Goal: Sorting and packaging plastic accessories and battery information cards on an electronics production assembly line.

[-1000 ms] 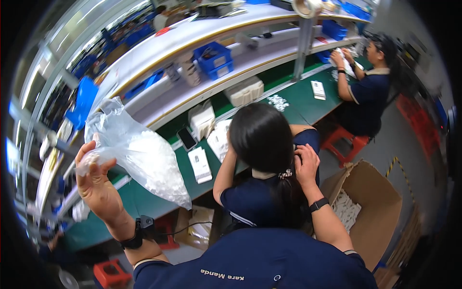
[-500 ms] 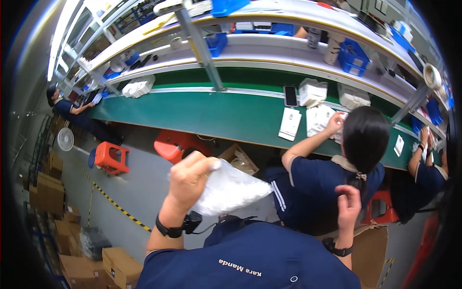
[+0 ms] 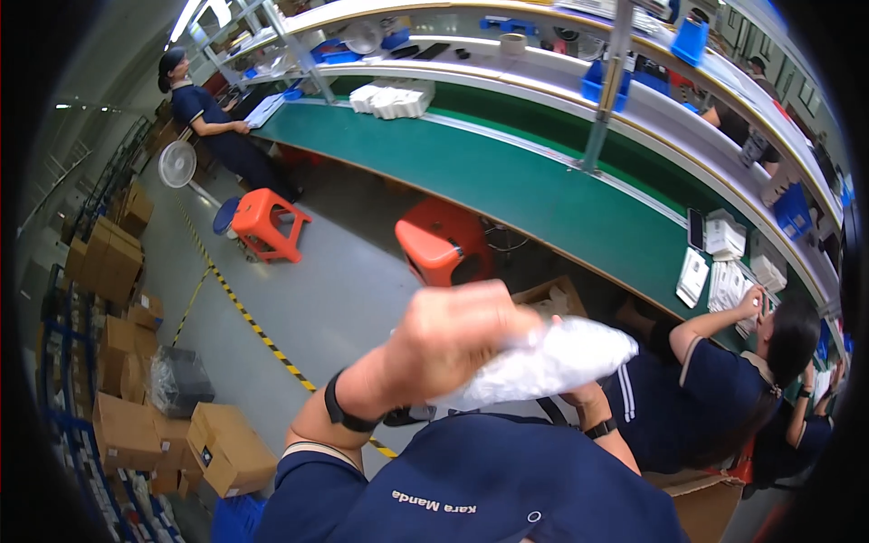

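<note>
Head view. Grey floor (image 3: 335, 308) fills the lower left, a yellow-and-black tape line (image 3: 249, 326) across it. Long green tabletop (image 3: 507, 185) runs from far left down to the right, a pale shelf (image 3: 543, 83) above it.

Three co-workers along it: one standing (image 3: 222, 127) at the far left end, one seated (image 3: 706, 398) close on my right, one beyond (image 3: 801, 430), mostly cut off by the rim. Cartons (image 3: 127, 434) stacked lower left. Two orange stools, one (image 3: 262, 222) out on the floor, one (image 3: 439, 240) at the tabletop's near edge. A fan (image 3: 177, 164) by the standing co-worker.

The bag (image 3: 566, 362), clear with white contents, is off the tabletop: I have it up in front of the chest, lying nearly level. My left hand (image 3: 453, 339) is motion-blurred, fingers bunched and closed on the bag's left end. My right hand (image 3: 582, 392) is behind and below the bag, mostly hidden; I cannot tell how its fingers stand.

White stacks (image 3: 394, 98) sit on the tabletop's far part. Near the seated co-worker: white cards (image 3: 692, 276) and, just beyond them, a dark phone (image 3: 695, 229).
</note>
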### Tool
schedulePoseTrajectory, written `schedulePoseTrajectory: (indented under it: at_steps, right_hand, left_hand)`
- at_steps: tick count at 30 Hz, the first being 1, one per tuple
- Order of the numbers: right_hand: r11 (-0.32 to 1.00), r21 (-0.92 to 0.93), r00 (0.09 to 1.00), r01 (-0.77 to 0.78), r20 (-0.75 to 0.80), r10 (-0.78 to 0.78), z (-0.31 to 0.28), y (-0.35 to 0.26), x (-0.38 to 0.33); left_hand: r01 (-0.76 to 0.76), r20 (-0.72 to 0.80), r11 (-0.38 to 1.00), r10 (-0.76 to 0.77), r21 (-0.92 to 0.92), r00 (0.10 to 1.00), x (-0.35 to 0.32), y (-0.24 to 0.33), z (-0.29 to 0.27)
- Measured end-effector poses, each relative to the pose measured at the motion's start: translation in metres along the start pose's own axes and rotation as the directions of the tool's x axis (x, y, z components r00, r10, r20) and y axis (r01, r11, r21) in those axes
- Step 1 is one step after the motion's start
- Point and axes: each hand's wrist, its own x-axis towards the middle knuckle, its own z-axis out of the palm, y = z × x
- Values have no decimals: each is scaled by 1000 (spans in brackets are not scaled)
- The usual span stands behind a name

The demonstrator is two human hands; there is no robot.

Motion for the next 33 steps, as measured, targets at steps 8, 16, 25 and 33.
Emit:
schedulePoseTrajectory:
  at_steps: [8, 16, 25, 33]
  right_hand:
    - [892, 378, 961, -248, 211, 178, 40, 46, 96]
    - [925, 375, 980, -62, -150, 127, 0, 55, 227]
    - [981, 171, 901, 92, -433, -9, -78, 55, 388]
    - [998, -59, 915, -1, -403, -23, -99, 40, 501]
  left_hand:
    - [334, -396, 941, -329, -59, 857, -53, -81, -134]
    - [795, -420, 540, -812, -276, 406, -167, -139, -159]
    - [976, -134, 108, -987, -191, 83, -276, -255, -84]
    - [998, -143, 56, -988, -24, 52, -291, -301, -85]
